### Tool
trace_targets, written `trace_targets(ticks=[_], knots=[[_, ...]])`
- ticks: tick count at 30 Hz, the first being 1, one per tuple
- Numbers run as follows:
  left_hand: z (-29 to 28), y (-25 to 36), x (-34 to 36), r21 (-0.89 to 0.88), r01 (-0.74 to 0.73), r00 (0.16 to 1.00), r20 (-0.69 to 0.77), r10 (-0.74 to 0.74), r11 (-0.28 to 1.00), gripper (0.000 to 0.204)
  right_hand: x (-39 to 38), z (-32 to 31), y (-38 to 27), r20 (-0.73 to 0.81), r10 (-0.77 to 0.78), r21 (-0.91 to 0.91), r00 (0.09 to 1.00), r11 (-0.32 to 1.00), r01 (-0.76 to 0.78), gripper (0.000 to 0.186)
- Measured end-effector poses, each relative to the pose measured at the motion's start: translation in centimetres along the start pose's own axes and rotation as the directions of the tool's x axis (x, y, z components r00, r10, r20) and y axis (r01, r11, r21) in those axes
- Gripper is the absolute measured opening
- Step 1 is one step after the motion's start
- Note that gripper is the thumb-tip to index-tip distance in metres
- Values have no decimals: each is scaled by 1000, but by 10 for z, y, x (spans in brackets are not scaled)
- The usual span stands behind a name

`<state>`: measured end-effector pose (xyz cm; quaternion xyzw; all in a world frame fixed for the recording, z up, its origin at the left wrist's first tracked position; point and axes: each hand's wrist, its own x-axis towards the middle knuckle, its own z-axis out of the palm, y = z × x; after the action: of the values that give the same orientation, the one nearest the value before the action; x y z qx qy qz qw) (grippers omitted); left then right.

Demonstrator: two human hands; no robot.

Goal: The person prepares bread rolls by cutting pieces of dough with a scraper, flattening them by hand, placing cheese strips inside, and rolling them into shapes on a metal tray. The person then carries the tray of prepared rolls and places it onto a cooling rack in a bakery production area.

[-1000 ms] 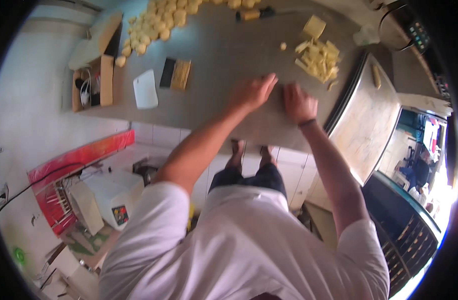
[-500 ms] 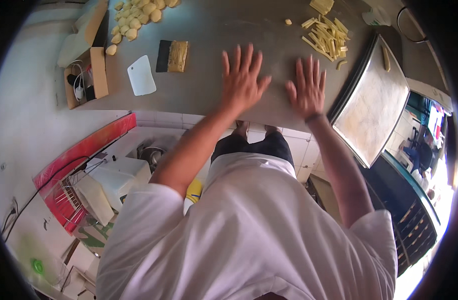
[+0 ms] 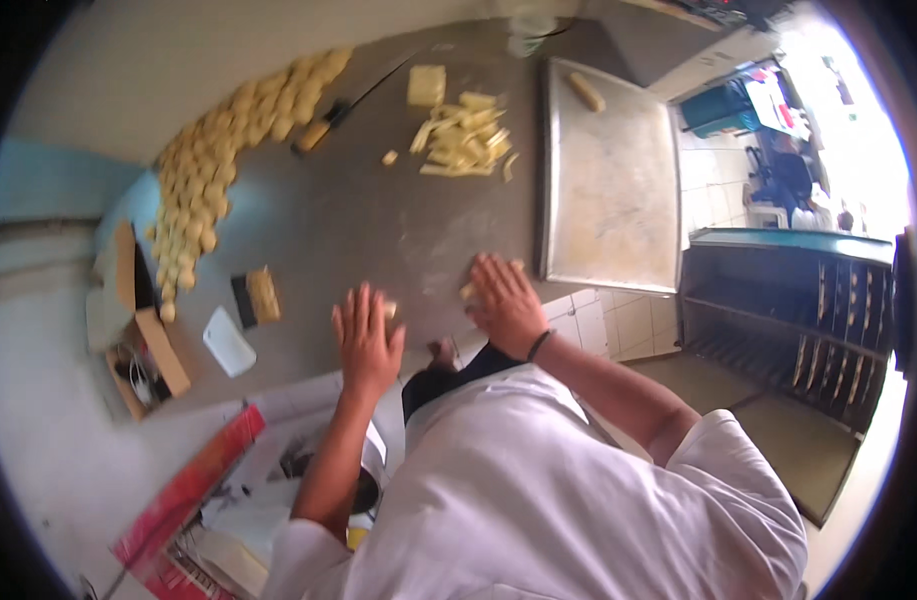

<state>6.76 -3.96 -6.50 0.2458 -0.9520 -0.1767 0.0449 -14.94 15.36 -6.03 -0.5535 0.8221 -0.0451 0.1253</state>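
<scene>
My left hand [image 3: 368, 342] lies flat on the grey metal work table [image 3: 338, 220], fingers open, with a pale piece [image 3: 390, 310] showing beside its fingers. My right hand [image 3: 503, 305] is also flat and open, over another pale piece [image 3: 468, 290] that peeks out from under it. Beyond them is a pile of pale strips [image 3: 458, 140], with a square slab [image 3: 426, 85] and a small lump [image 3: 389, 157] nearby. A dark bar with pale wrapped block [image 3: 263, 296] and a white scraper [image 3: 228, 343] lie left of my left hand.
Many dough balls [image 3: 208, 200] line the back left. A long tool [image 3: 313, 135] lies behind. A cardboard box [image 3: 148, 360] stands at the left, a metal tray [image 3: 608, 190] at the right with one roll [image 3: 586, 90] on it. A dark rack [image 3: 778, 330] stands beyond.
My hands have gone from curled fingers to spread flat, and now sit farther apart with pale pieces showing under them. The view has turned, bringing the tray and rack further into sight.
</scene>
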Motion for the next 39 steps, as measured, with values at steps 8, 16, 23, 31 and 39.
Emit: trace_targets(ticks=[8,16,23,31,39], knots=[[-41,19,35,73,311,913,254,-320,947,33,19,-30,58,-56,-141,197,988,969,149,26],[-26,189,218,-508,60,986,163,27,859,20,22,-131,254,-280,333,729,901,684,-26,20],[50,361,424,-135,-603,763,-383,520,786,37,64,-168,407,-729,430,472,532,879,-63,17],[89,322,428,-79,-472,837,-354,418,878,45,36,-139,389,-648,382,316,660,922,-223,32],[13,149,199,-378,-70,945,-321,-60,923,28,0,-104,222,-204,130,598,970,801,18,30]])
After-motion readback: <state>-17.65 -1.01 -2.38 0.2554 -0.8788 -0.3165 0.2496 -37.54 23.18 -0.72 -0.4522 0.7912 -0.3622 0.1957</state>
